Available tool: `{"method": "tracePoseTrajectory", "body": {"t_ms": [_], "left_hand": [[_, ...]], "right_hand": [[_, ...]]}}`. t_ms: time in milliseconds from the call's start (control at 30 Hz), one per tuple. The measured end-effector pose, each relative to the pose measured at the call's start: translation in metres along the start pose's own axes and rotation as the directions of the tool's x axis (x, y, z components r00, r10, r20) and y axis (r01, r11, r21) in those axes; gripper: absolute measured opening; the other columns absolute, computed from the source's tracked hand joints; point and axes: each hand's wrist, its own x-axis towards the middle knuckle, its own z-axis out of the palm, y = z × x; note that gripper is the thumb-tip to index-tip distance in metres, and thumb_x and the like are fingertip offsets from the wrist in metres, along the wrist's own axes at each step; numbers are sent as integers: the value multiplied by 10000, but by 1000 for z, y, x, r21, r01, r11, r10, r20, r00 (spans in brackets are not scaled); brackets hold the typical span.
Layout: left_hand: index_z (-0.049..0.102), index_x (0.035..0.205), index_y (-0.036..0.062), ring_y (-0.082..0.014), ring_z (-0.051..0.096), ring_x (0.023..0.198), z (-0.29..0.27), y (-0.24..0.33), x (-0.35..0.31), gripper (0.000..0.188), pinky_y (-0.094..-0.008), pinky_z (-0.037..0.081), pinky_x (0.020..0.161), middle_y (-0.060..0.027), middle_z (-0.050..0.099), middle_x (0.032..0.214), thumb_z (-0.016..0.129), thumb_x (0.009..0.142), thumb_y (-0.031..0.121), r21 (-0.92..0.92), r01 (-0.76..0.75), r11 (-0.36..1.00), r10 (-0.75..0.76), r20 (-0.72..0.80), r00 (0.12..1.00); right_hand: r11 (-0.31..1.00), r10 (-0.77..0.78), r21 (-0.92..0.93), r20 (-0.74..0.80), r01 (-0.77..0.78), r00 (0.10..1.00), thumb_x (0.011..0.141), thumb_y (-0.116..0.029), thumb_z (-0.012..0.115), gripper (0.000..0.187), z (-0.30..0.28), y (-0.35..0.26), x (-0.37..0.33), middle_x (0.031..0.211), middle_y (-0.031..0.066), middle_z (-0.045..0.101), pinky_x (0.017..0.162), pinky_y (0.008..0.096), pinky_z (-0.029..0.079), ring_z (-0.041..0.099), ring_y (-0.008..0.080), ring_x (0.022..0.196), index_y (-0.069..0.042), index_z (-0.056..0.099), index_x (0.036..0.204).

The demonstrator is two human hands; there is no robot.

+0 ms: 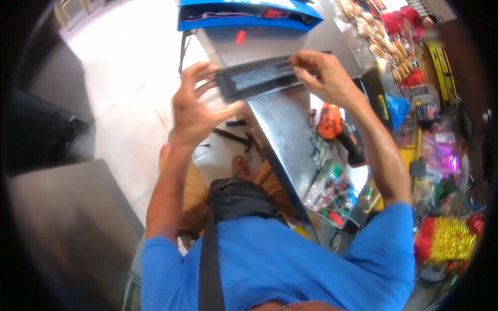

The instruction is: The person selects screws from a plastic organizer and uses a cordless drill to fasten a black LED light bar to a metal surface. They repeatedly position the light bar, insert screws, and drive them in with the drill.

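Held panel above the table edge. My right hand [322, 75] pinches the right end of the black panel [263, 78] between thumb and fingertips. My left hand [196, 106] stands at the other end, thumb and fingers spread; whether they bear on the panel, I cannot tell. The panel hangs in the air, slightly tilted, its right end higher, over the near border of the steel table [282, 127]. The step in hand I judge to be positioning or examining this panel; the next move seems to call for a secure hold at both ends and a steady angle. Beyond it lies a blue case [249, 20]; to the right rest an orange drill [330, 123] and a tray [317, 193] of small parts. Writing: the panel's pale central strip is blurred, and I can read no lettering on it.
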Motion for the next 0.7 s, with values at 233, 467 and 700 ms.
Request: {"method": "tracePoseTrajectory", "body": {"t_ms": [233,467,700], "left_hand": [[551,1310,-13,-271,652,1174,-41,10,-24,760,-407,604,1019,-166,586,1294,946,667,80,3,-36,999,36,0,999],[519,1332,-9,-295,548,1329,-104,47,-45,817,-411,505,1128,-209,516,1416,923,624,-59,136,-193,972,182,90,979],[256,1574,48,-336,427,1449,-123,107,1,1085,-501,371,1227,-207,464,1508,876,685,-7,32,-395,918,396,-16,918]], "right_hand": [[976,-216,-75,-164,207,962,986,-195,509,299,30,17,-4,1307,227,633,1001,477,511,642,369,1146,9,621,1173],[882,-447,127,-71,453,892,1028,-279,482,272,61,-40,55,970,234,687,777,479,538,694,367,844,-32,588,1069],[838,-476,-43,-543,544,691,978,-251,500,306,41,-78,64,768,302,665,696,591,537,662,500,695,47,552,1030]]}}
